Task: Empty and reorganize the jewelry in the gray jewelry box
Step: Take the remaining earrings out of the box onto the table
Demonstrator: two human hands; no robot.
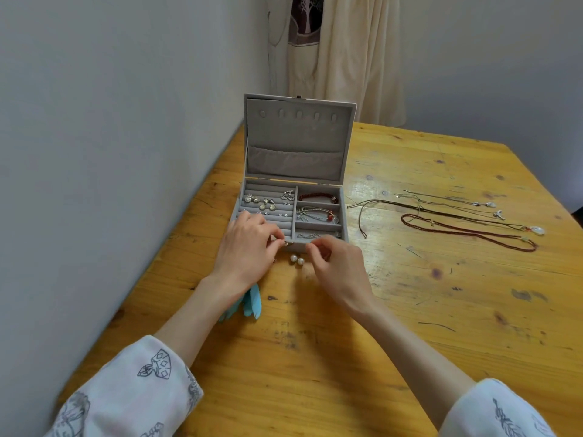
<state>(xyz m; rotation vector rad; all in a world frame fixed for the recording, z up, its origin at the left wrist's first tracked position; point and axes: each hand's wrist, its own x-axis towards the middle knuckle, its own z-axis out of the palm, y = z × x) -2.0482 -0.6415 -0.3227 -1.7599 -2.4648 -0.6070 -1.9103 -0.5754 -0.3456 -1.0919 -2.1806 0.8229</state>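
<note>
Gray jewelry box (pixel 285 244): stands lid-up on the wooden table (pixel 410 310) near its left edge, close to the wall. Ring-roll section at left holds silver earrings and studs (pixel 265 203). Three compartments at right: dark red beaded bracelet (pixel 318 196) at the back, silver bracelets with a red bead (pixel 317 215) in the middle, a thin chain (pixel 310 236) at the front.

Left hand (pixel 249 250): over the box's front left corner, thumb and forefinger pinching a small metal piece at the front rim; what the piece is cannot be told.

Right hand (pixel 337 266): just before the front wall, fingers curled, tips pinched together; whether anything lies between them cannot be told.

Two pearl earrings (pixel 296 259): on the table between the hands, just beside the box.

Handling note (judgement): emptying is partway done; the earring section is in hand. Lift each small piece straight out of its roll, keep pairs and backs together, and set them beside the pearls, well away from the table edge.

Necklaces (pixel 457 216): laid out in rows at right, well apart from the box.

Blue item (pixel 254 302): under the left wrist, partly hidden.
</note>
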